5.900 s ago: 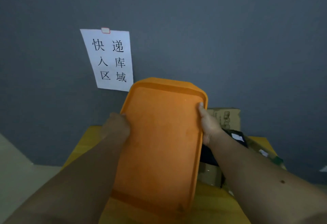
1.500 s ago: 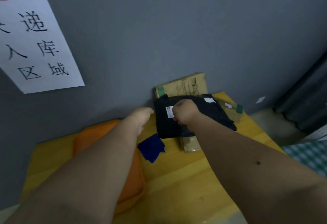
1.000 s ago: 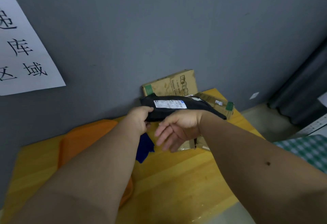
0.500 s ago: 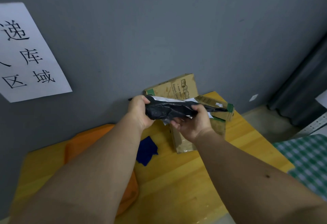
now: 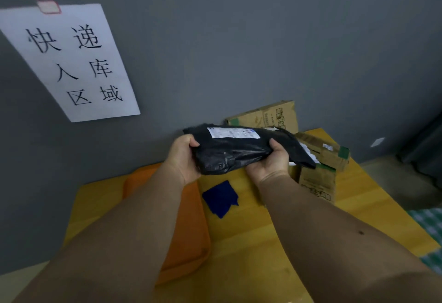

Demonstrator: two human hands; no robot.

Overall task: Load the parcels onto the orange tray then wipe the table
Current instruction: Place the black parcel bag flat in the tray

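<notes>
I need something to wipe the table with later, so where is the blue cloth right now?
In the head view the blue cloth lies flat on the yellow table, between the orange tray on its left and the cardboard boxes on its right.

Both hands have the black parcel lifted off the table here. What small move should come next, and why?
Probably carry the black parcel leftward and lower it onto the orange tray. The left hand and right hand each hold an end in a firm grip, it hangs clear of the cardboard boxes, and the tray's visible part holds nothing.
</notes>
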